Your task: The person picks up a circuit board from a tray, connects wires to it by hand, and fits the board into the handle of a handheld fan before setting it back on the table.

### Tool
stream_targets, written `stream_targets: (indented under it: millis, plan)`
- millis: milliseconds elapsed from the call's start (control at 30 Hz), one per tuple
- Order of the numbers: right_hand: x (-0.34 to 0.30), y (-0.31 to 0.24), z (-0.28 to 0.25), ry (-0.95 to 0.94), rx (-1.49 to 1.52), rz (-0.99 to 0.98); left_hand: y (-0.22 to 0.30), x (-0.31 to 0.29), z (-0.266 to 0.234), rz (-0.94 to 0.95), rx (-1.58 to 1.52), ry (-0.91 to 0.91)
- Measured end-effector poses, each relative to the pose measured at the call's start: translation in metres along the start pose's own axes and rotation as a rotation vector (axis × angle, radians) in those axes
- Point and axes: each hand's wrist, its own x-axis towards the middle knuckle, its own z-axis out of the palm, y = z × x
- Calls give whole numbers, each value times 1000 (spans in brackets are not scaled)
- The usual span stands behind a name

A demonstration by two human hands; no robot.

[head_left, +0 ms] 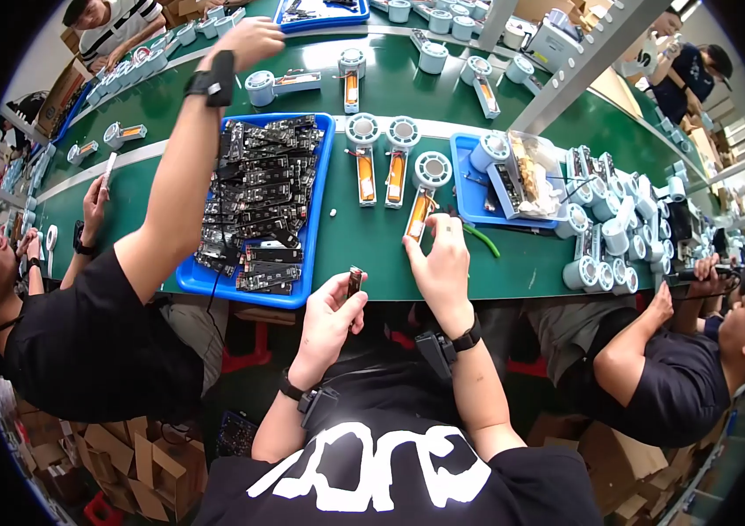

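Note:
My left hand (330, 317) is closed on a narrow dark circuit board (355, 281), held upright just off the table's near edge. With its fingers at the lower end of the handle, my right hand (442, 267) grips a pale-blue handheld fan (433, 170), its round head pointing away from me. An orange battery (420, 213) shows in that fan's open handle. Two similar fans, a left one (363, 131) and a right one (402, 133), lie just beyond. Green-handled pliers (483, 241) rest right of my right hand, their jaws partly hidden behind it.
A blue tray (325, 188) full of circuit boards stands at left, with a co-worker's arm (175, 167) reaching over it. Another blue tray (464, 188) holds a fan and a clear container. Many fans (605, 237) pile up at right, beside another seated co-worker (666, 368).

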Motion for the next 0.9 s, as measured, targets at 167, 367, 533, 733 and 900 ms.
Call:
stream_targets:
  millis: [167,367,533,733,900]
  plan:
    - [7,3,8,-41,85,225,-8,10,3,-50,-44,-88]
    - [40,17,8,85,105,117,-2,31,3,11,-255,-114]
    - [41,20,12,178,293,21,-4,36,-7,-67,-436,-188]
    - [31,20,24,238,266,-44,-12,24,-22,-84,-422,-128]
    - [23,40,15,291,204,-39,-24,52,7,4,-314,-171]
